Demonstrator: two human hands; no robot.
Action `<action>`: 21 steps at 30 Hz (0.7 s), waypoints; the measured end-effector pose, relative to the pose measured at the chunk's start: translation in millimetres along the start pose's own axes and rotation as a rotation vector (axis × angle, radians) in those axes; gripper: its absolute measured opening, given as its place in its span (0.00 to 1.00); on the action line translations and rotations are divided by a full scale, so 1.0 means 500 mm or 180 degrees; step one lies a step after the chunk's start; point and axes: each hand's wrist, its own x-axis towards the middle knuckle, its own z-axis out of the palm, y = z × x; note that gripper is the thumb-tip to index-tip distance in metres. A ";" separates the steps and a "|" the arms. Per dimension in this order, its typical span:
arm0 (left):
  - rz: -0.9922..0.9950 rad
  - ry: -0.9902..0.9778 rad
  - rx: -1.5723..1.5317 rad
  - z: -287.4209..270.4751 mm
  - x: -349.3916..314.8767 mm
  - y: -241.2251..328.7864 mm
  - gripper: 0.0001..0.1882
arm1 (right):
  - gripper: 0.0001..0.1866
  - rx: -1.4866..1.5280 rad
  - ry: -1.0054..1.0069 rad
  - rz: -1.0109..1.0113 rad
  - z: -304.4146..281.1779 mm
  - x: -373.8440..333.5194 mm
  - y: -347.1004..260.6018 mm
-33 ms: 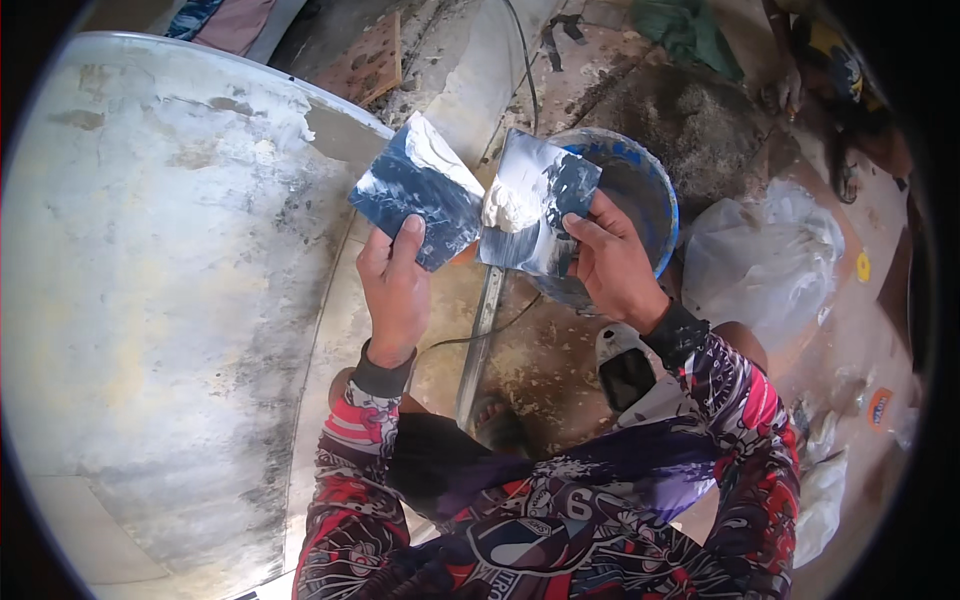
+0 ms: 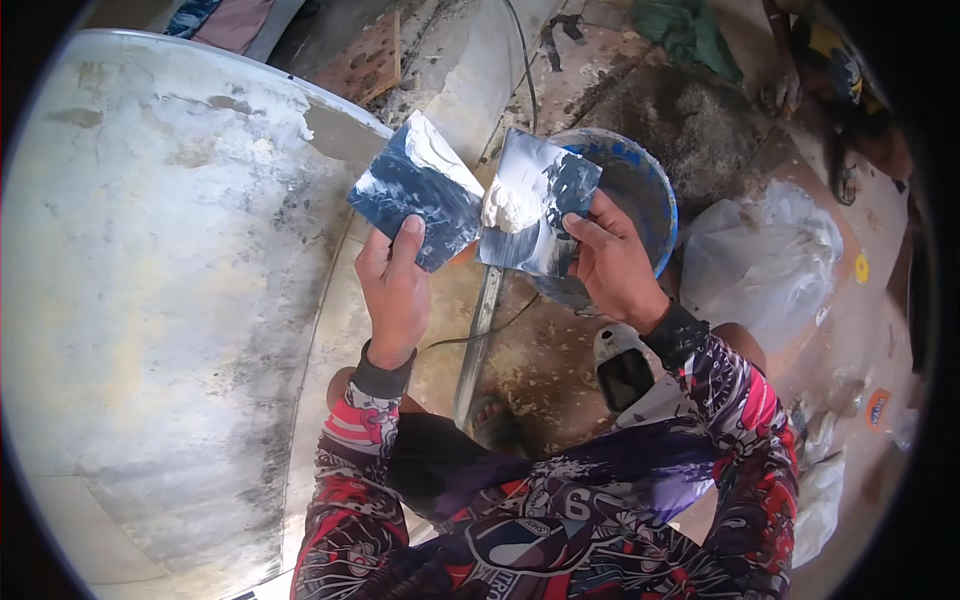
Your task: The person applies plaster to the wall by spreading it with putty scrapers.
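Note:
My left hand (image 2: 394, 285) grips a dark, flat square putty spreader (image 2: 418, 195), its thumb lying on the face. White paste coats that spreader's upper right edge. In my right hand (image 2: 617, 258) is a second square putty spreader (image 2: 545, 165), held with the thumb in front and fingers behind. A lump of white putty (image 2: 512, 208) clings to the left part of its face. The two spreaders are side by side, their near edges almost meeting. Behind and below the right one stands a round bucket (image 2: 658, 190) with a blue rim, partly hidden by my hand.
To my left curves a large whitish, patchy wall panel (image 2: 190, 300). A metal bar (image 2: 478, 345) runs between my feet and the bucket. Clear plastic bags (image 2: 765, 255) lie at right. Another person's hand (image 2: 782, 95) shows at the upper right. A thin cable (image 2: 525, 60) crosses the stained floor.

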 end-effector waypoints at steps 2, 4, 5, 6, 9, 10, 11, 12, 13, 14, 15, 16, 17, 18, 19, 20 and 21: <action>0.0311 -0.0016 0.0223 -0.006 -0.005 0.002 0.14 | 0.17 -0.0051 -0.0001 -0.0028 0.008 0.002 0.000; 0.0357 0.0099 0.0269 -0.002 -0.012 0.001 0.14 | 0.17 0.0000 0.0104 -0.0039 0.014 0.001 -0.003; 0.0413 0.0193 0.0339 -0.002 -0.015 0.001 0.14 | 0.17 -0.0023 0.0104 -0.0030 0.022 0.001 -0.005; 0.0403 0.0194 0.0306 -0.004 -0.019 -0.007 0.14 | 0.16 0.0043 0.0172 0.0015 0.027 -0.003 -0.011; 0.0356 0.0266 0.0704 0.002 -0.035 -0.029 0.07 | 0.16 -0.0109 0.0155 -0.0070 0.001 -0.003 -0.015; 0.0667 0.0055 0.1637 0.012 -0.047 -0.041 0.05 | 0.15 -0.0347 0.0134 -0.0187 -0.024 -0.015 -0.029; 0.1028 -0.0190 0.2529 0.019 -0.059 -0.055 0.07 | 0.13 0.0029 -0.0012 -0.0384 -0.023 -0.017 -0.021; 0.1845 -0.0222 0.2791 0.008 -0.066 -0.083 0.11 | 0.09 -0.0869 -0.0020 -0.0784 -0.036 -0.010 -0.010; 0.1964 -0.0405 0.3299 -0.028 -0.080 -0.105 0.10 | 0.06 -0.1716 0.0055 -0.1170 -0.051 0.007 0.014; 0.1790 -0.0631 0.3223 -0.022 -0.087 -0.101 0.09 | 0.06 -0.0768 -0.0081 -0.0498 -0.048 -0.002 0.014; 0.1820 -0.0733 0.3317 -0.035 -0.087 -0.111 0.08 | 0.07 -0.0725 -0.0017 -0.0255 -0.031 0.005 0.016; 0.1843 -0.0803 0.3439 -0.043 -0.088 -0.127 0.08 | 0.09 -0.0706 0.0106 -0.0025 -0.023 0.003 0.010; 0.1873 -0.0908 0.3310 -0.051 -0.087 -0.142 0.08 | 0.10 -0.0609 -0.0103 -0.0429 -0.021 0.004 0.006; 0.1856 -0.1080 0.3544 -0.066 -0.086 -0.155 0.08 | 0.10 -0.0424 -0.0194 -0.0290 -0.020 -0.002 -0.011; 0.1829 -0.1207 0.3830 -0.074 -0.085 -0.161 0.09 | 0.10 -0.0291 -0.0294 -0.0313 -0.020 -0.002 -0.019; 0.1821 -0.1199 0.3840 -0.080 -0.081 -0.167 0.09 | 0.11 -0.0142 -0.0428 -0.0310 -0.017 0.003 -0.023; 0.1622 -0.0938 0.3691 -0.106 -0.081 -0.158 0.09 | 0.11 -0.0130 -0.0319 -0.0280 0.003 -0.010 -0.043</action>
